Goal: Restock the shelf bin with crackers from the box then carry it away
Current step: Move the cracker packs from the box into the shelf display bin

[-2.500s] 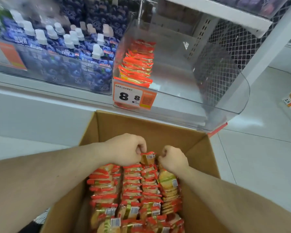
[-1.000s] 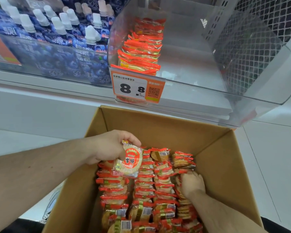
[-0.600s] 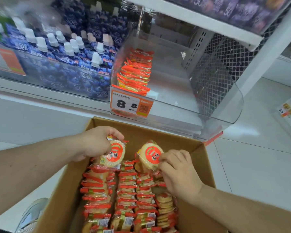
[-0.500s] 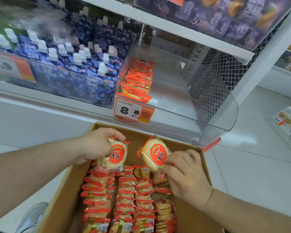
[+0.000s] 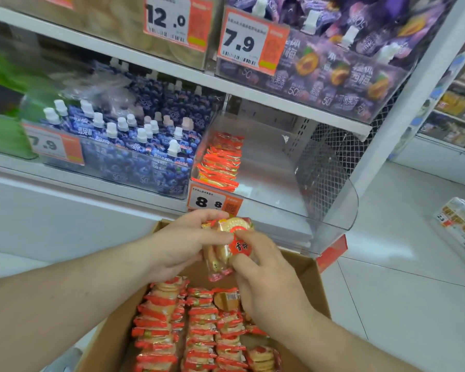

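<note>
Holding cracker packs (image 5: 227, 247) above box (image 5: 310, 275); bin (image 5: 333, 210) part-filled.

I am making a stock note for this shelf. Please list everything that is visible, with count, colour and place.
Brown cardboard box: one, below the shelf.
Red-wrapped cracker packs in box: many, in rows.
Held cracker packs: at least two, red and yellow, above the box.
Clear plastic shelf bin: one, middle shelf, right.
Red cracker packs in bin: one row, bin's left side.
Orange-and-white price tag: one, bin front.
Blue spouted pouches: many, left of bin.
Purple pouches: many, upper shelf.
Left hand: holds the packs.
Right hand: holds the packs.
</note>
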Tool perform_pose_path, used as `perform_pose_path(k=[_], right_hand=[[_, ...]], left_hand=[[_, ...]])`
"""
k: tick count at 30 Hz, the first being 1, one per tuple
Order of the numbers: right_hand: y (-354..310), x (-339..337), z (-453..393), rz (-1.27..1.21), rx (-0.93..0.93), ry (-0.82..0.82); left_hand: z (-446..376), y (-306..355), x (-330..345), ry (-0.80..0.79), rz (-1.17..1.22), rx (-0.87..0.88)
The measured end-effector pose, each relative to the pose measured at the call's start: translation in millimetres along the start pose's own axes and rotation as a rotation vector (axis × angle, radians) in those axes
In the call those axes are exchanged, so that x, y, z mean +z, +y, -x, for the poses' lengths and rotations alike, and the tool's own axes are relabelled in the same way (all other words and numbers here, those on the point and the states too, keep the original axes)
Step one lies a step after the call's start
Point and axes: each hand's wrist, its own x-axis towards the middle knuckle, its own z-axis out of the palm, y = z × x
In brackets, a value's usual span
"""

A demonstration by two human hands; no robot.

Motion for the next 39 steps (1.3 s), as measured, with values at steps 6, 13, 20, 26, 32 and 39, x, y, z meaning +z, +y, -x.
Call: perform_pose_path(k=[6, 13, 20, 26, 32, 39], right_hand=[[-9.0, -21.0, -11.6, -0.300, 0.287, 0.194], [21.1, -40.5, -40.7, -0.988, 0.796, -0.164], [74.7, -66.2, -94.9, -1.003, 0.884, 0.132], [163.1, -13.8, -167.2, -0.883, 1.045, 0.108], [189.8, 54.9, -205.6, -0.660, 1.070, 0.022], [205.7, 86.1, -228.2, -0.211, 1.046, -0.105]], left_hand=[[-6.0, 10.6, 1.4, 0.069, -0.145, 0.095], [-4.4, 39.5, 7.9, -0.127, -0.333, 0.172], [-30.0, 64.3, -3.9, 0.314, -0.731, 0.617], [-65.3, 57.8, -28.8, 0.672, -0.821, 0.540], [-82.6, 51.1, -32.7, 0.754, -0.793, 0.500], [-81.4, 46.3, -33.3, 0.788, -0.877, 0.515]])
